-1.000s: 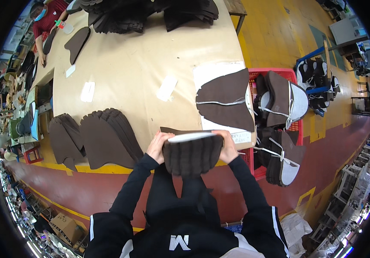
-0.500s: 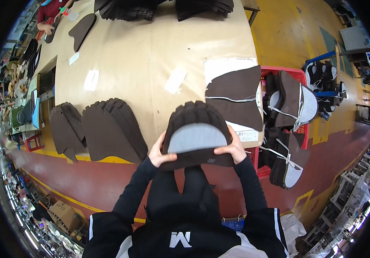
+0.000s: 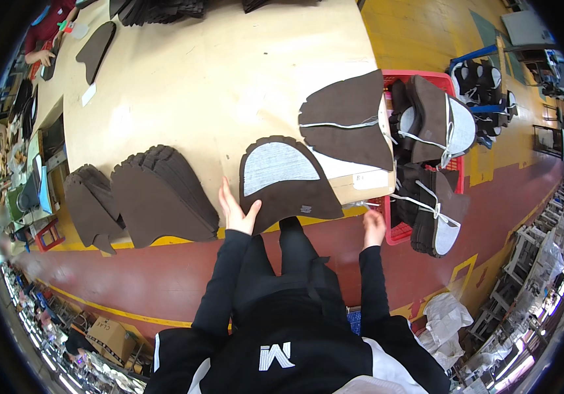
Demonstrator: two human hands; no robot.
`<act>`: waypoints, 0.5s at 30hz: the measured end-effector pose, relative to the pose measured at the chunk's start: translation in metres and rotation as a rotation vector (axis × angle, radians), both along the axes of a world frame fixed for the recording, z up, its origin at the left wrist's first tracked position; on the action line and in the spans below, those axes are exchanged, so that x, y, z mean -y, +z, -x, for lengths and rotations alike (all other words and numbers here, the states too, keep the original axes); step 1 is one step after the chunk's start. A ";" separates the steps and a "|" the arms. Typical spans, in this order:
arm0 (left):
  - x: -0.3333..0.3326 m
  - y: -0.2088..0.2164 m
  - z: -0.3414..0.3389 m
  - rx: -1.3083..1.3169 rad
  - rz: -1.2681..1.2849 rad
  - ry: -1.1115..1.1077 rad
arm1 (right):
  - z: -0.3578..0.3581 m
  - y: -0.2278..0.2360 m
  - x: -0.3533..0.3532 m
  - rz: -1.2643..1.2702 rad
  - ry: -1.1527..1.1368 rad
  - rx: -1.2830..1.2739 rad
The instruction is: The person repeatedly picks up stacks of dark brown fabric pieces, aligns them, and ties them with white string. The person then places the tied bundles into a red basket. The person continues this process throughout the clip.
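A stack of dark brown cut pieces (image 3: 282, 203) with a pale grey half-round panel (image 3: 278, 167) on top lies at the table's near edge, its lower part reaching over that edge. My left hand (image 3: 237, 211) is open, fingers stretched, against the stack's left side. To the right of the stack, my right hand (image 3: 374, 228) has its fingers curled at a white cord (image 3: 362, 205) by the table edge and appears to pinch it. A similar brown bundle (image 3: 351, 118), tied across with white cord, rests at the table's right corner.
Two fanned brown stacks (image 3: 157, 197) (image 3: 91, 210) stand at the near left edge. A red crate (image 3: 454, 85) right of the table holds tied bundles (image 3: 436, 121). Another person's hand (image 3: 42, 58) is at the far left. A blue-framed rack (image 3: 485, 108) stands beyond the crate.
The stack went from upright between both hands to lying on the table. My left hand opened beside it; my right hand let go and moved right to the cord. The view shifted slightly.
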State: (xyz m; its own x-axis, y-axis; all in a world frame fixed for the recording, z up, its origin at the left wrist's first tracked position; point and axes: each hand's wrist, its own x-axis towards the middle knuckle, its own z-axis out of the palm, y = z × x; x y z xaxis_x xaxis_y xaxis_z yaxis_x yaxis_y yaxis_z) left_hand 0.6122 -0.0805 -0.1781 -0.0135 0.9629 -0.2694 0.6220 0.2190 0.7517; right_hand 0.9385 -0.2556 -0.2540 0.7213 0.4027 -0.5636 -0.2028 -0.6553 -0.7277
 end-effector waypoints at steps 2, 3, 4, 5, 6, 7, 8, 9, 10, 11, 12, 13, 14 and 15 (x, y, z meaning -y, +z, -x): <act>0.000 0.024 -0.007 -0.039 -0.073 -0.061 | -0.002 -0.049 0.040 0.266 0.200 0.045; 0.000 0.036 -0.011 0.003 -0.110 -0.076 | 0.001 -0.069 0.045 0.255 0.221 0.071; 0.001 0.044 -0.013 0.023 -0.118 -0.118 | 0.008 -0.084 0.042 0.204 0.187 0.098; 0.003 0.050 -0.014 0.042 -0.128 -0.158 | 0.010 -0.092 0.034 0.229 0.232 0.075; 0.004 0.056 -0.016 0.062 -0.137 -0.199 | 0.015 -0.101 0.023 0.123 0.031 -0.141; 0.004 0.066 -0.022 0.082 -0.165 -0.164 | 0.017 -0.107 0.014 0.111 -0.040 -0.240; 0.004 0.068 -0.023 0.110 -0.144 -0.192 | 0.017 -0.118 0.018 0.104 -0.117 -0.336; 0.003 0.070 -0.023 0.139 -0.123 -0.223 | 0.017 -0.129 0.022 0.130 -0.063 -0.260; 0.003 0.071 -0.022 0.153 -0.110 -0.249 | 0.027 -0.127 0.021 0.167 -0.013 -0.097; 0.002 0.079 -0.026 0.166 -0.101 -0.208 | 0.040 -0.114 0.016 0.202 0.041 0.072; 0.003 0.080 -0.025 0.156 -0.108 -0.224 | 0.049 -0.101 0.013 0.235 0.102 0.249; 0.003 0.080 -0.024 0.149 -0.111 -0.246 | 0.059 -0.089 0.018 0.233 0.153 0.340; 0.004 0.079 -0.023 0.137 -0.114 -0.267 | 0.067 -0.068 0.021 0.275 0.333 0.431; 0.003 0.082 -0.025 0.146 -0.108 -0.266 | 0.070 -0.063 0.041 0.245 0.639 0.602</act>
